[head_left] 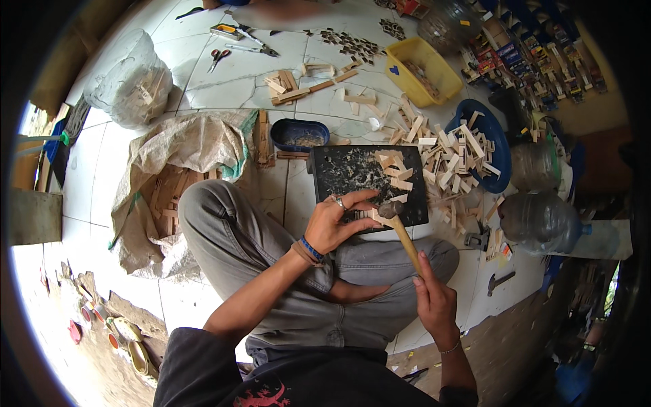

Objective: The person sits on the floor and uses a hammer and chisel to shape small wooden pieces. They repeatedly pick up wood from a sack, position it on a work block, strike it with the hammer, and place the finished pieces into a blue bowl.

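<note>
My left hand (333,221), with a ring and wrist bands, is closed on a small pale wood piece (365,214) at the near edge of a black worktop (339,161). My right hand (434,298) grips the wooden handle of a hammer (405,245). The hammer's dark head lies right beside the held piece, and I cannot tell whether they touch. Several cut wood blocks (395,168) rest on the worktop among dust and shavings.
A heap of wood pieces (444,163) spills by a blue basin (498,146). Nearby stand a yellow tub (400,51), a blue tray (298,123) and a sack (152,152) of wood. Pliers (264,49), scissors (217,57) and another hammer (500,283) lie on the tiles.
</note>
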Demonstrator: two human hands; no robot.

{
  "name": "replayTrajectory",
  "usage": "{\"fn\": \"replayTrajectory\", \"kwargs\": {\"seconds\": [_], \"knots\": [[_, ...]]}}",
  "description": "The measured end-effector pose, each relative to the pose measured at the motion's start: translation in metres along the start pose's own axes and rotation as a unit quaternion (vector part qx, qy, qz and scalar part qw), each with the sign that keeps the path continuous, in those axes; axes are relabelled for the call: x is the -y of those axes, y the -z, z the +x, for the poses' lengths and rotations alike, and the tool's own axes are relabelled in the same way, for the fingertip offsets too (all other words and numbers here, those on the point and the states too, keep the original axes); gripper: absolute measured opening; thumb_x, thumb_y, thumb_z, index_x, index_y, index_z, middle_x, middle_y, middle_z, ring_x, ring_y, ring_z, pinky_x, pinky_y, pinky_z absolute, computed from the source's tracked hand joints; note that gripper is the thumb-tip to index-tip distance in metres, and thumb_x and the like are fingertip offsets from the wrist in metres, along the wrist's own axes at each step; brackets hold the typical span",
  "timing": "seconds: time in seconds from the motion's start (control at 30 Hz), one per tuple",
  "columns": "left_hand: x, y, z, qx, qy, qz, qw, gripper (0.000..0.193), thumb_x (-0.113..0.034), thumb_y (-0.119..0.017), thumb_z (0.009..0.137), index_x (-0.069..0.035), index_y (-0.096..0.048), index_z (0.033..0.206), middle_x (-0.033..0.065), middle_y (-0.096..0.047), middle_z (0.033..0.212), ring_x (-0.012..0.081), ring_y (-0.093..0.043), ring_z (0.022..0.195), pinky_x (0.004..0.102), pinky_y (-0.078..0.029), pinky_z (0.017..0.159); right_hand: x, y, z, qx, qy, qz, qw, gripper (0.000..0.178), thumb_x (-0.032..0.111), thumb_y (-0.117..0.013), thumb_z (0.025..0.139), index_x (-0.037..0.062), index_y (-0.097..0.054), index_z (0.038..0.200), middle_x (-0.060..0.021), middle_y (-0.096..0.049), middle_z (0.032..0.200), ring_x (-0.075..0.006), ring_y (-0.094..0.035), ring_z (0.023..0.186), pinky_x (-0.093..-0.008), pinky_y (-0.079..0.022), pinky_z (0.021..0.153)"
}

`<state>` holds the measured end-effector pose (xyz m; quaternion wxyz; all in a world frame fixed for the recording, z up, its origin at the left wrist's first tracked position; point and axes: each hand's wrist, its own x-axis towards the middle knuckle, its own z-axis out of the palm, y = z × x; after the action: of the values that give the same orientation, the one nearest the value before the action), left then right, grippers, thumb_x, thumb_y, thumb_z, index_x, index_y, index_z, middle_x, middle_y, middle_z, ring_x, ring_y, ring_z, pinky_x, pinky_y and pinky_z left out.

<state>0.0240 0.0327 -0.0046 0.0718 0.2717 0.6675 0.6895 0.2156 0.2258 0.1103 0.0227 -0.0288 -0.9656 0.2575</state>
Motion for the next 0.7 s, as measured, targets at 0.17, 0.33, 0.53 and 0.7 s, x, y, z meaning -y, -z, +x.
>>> {"fn": "replayTrajectory", "kwargs": {"seconds": [0.17,0.33,0.53,0.7], "knots": [[0.004,-0.001,-0.002,0.01,0.026,-0.003,1.0,0.053,-0.016,-0.088,0.082,-0.004,-0.066,0.13,0.0117,-0.078,0.11,0.0208,-0.076,0.104,0.0331,-0.058,0.086,-0.006,0.006,-0.01,-0.05,-0.034,-0.007,0.998,0.056,0.005,-0.065,0.099,0.0052,-0.049,0.153,-0.0229,-0.072,0.122,-0.0371,-0.076,0.095,-0.0403,-0.06,0.072],[0.007,-0.002,-0.002,-0.002,0.005,0.003,1.0,0.049,-0.027,-0.085,0.085,-0.009,-0.067,0.127,0.0061,-0.08,0.103,0.0203,-0.078,0.099,0.0299,-0.052,0.088,-0.01,-0.001,-0.005,0.005,0.007,-0.073,0.997,0.058,0.003,-0.064,0.099,0.004,-0.048,0.154,-0.0192,-0.075,0.105,-0.0328,-0.076,0.082,-0.0385,-0.059,0.067],[0.011,-0.002,-0.003,0.007,0.013,-0.021,1.0,0.047,-0.016,-0.085,0.085,-0.003,-0.065,0.126,0.0074,-0.078,0.112,0.0189,-0.076,0.105,0.0304,-0.054,0.088,-0.014,0.009,-0.007,-0.079,0.001,-0.046,0.996,0.06,0.003,-0.063,0.099,0.0045,-0.045,0.156,-0.0185,-0.074,0.095,-0.0288,-0.072,0.07,-0.0403,-0.057,0.062],[0.011,-0.004,-0.002,-0.001,0.03,-0.03,0.999,0.048,-0.027,-0.084,0.087,-0.009,-0.065,0.127,0.0047,-0.081,0.101,0.0196,-0.077,0.098,0.0298,-0.049,0.09,-0.013,-0.002,-0.002,-0.052,0.081,-0.103,0.99,0.061,0.004,-0.064,0.098,0.0002,-0.044,0.155,-0.019,-0.074,0.097,-0.0322,-0.075,0.075,-0.0408,-0.057,0.063]]}}
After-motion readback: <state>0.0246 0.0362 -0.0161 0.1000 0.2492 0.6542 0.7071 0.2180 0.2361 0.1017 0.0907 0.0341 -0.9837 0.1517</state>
